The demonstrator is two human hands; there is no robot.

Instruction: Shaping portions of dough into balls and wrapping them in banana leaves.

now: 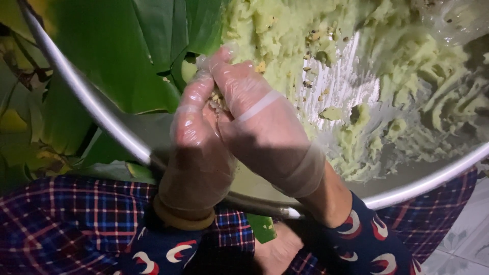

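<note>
The left hand (196,153) and right hand (265,132) wear thin, clear plastic gloves, glossy and wrinkled, with skin showing through. The basin (351,84) is bare metal, shiny and streaked where it is scraped clean, with a smooth rolled rim. The paste (285,30) is pale green, soft, matt and lumpy, with coarse crumbs in it. The leaves (117,56) are green, smooth and slightly waxy. The checked cloth (76,219) is a woven, matt fabric; the sleeves (361,239) are dark printed cloth. The floor tiles (468,239) look glazed and smooth.
</note>
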